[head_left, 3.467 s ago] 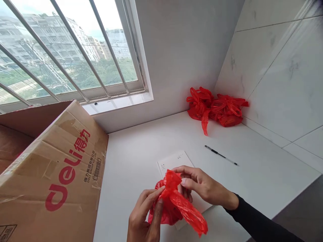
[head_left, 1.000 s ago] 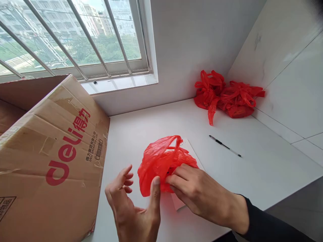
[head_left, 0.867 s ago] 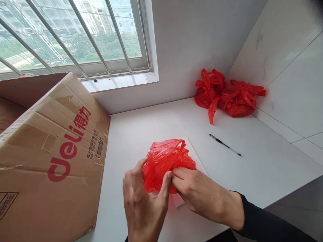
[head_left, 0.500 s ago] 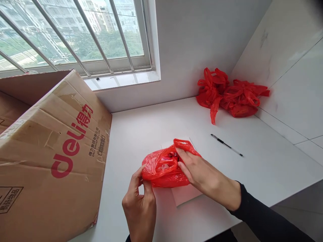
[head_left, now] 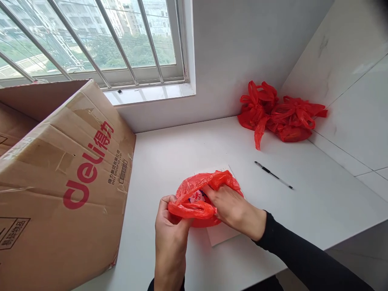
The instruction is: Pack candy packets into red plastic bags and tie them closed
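Note:
A red plastic bag (head_left: 191, 210) lies with its mouth spread on the white table, partly over a flat white pad or booklet (head_left: 222, 235). My left hand (head_left: 171, 234) pinches the bag's near left rim between thumb and fingers. From the right, my right hand (head_left: 230, 205) reaches into the mouth; its fingers are hidden inside by the plastic. Within the bag shows a white item with red and dark blue print (head_left: 197, 196), its kind unclear. A pen (head_left: 273, 175) with a black grip lies to the right.
A large open cardboard box (head_left: 100, 194) stands at the left, beneath a barred window (head_left: 121, 48). Two knotted red plastic bags (head_left: 257, 107) sit in the back right corner against the walls. The white table (head_left: 169, 153) ends at a front edge on the right.
My right hand has moved from the bag's rim into its mouth. The opening is wider, and the printed item inside shows more clearly. My left hand has shifted slightly right along the rim.

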### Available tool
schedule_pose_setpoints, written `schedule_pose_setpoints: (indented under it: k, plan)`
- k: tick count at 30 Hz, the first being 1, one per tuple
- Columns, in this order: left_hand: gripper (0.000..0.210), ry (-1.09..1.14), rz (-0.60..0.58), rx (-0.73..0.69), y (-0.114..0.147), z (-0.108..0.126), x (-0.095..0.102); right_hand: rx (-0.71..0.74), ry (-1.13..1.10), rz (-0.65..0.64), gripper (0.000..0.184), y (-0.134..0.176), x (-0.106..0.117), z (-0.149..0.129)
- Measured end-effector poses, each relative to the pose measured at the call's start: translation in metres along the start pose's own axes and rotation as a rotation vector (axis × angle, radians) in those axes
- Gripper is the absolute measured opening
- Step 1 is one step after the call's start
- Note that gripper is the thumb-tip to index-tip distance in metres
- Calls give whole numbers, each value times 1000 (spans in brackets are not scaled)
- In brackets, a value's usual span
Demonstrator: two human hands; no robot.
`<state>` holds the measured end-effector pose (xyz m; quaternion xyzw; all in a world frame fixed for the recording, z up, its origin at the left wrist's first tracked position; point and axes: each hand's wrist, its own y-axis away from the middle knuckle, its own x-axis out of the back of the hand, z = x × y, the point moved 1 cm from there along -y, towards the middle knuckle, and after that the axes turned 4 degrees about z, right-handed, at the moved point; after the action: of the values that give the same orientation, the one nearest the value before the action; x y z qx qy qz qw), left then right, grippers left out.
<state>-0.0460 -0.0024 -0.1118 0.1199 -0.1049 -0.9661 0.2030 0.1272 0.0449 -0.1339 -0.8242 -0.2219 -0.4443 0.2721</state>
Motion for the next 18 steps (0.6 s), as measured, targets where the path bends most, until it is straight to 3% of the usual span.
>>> schedule_pose_setpoints:
  k: [5,8,12,18]
  plan:
    - [26,-76,100,-39,-4,0,5,57,45,95,32,7,9,0]
    - [34,-60,108,-57,-4,3,9,23,-24,5,27,7,27,-6]
    - [35,-60,108,-86,-2,4,12,-16,123,-107,18,6,47,-13]
    - [14,176,12,70,2,3,9,10,187,-198,16,12,46,-12]
